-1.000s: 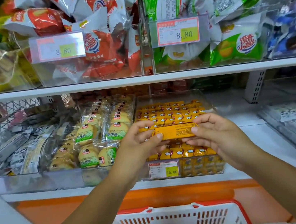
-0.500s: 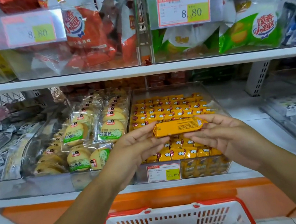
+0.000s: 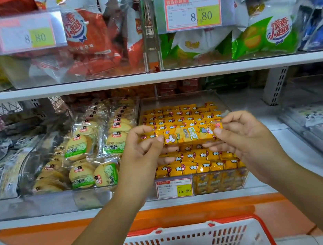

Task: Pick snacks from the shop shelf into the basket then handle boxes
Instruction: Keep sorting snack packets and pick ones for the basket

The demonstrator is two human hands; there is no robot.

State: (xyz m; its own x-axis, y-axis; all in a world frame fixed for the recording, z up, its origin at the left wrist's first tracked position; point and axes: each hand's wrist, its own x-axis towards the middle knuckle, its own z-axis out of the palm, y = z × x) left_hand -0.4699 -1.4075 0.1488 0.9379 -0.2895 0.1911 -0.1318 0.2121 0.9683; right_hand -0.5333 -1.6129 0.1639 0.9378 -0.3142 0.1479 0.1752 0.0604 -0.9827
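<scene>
Long yellow foil snack packet [image 3: 189,135]: now rotated, printed face toward us. We pinch its ends with left hand [image 3: 140,158] and right hand [image 3: 247,142], above the clear plastic bin [image 3: 233,178]; white red-rimmed basket [image 3: 189,244] below, likely next.

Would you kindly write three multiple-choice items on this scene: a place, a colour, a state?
1. Relative to the left hand and right hand, the basket is: A) above B) below C) out of view.
2. The held snack pack is mainly: A) yellow B) blue C) black.
3. The snack pack is: A) lying in the basket B) held one-handed C) pinched at both ends by fingers.
Answers: B, its rim shows lowest in frame; A, the wrapper is yellow; C, each hand grips one end.
</scene>
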